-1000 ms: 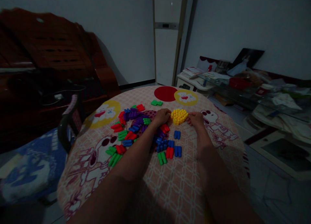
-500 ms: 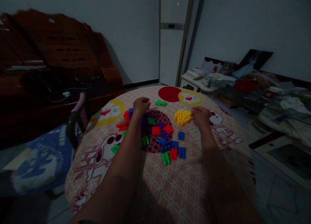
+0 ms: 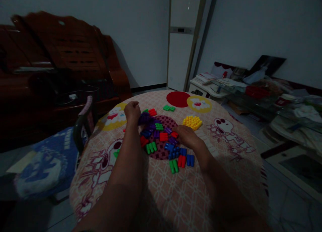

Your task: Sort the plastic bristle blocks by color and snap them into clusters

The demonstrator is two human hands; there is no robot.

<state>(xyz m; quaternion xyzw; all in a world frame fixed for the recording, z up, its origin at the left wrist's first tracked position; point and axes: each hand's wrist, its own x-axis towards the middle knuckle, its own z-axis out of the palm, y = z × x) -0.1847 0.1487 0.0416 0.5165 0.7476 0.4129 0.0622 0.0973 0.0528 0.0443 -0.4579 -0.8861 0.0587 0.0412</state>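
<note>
My left hand (image 3: 132,111) is above the left side of the pile, its fingers curled inward; whatever they hold is hidden. Just right of it lie purple toy blocks (image 3: 144,118) and a red block (image 3: 152,112). My right hand (image 3: 186,136) reaches leftward with fingers extended, its tips close to a red block (image 3: 174,134) and a purple block (image 3: 168,130). Behind that hand sits a tight cluster of yellow blocks (image 3: 192,122). Green blocks (image 3: 151,147) and blue blocks (image 3: 174,153) are spread in front. My left forearm covers part of the pile.
The round table has a patterned tablecloth (image 3: 163,195). Green blocks (image 3: 169,108) lie near its far edge. A chair with a blue cushion (image 3: 45,161) stands at left, a wooden sofa (image 3: 67,47) behind it. A cluttered glass-topped cabinet (image 3: 241,96) is on the right.
My left hand has moved left across the pile. The right hand has left the yellow cluster and come leftward and nearer, over where a blue block showed. The view has shifted slightly.
</note>
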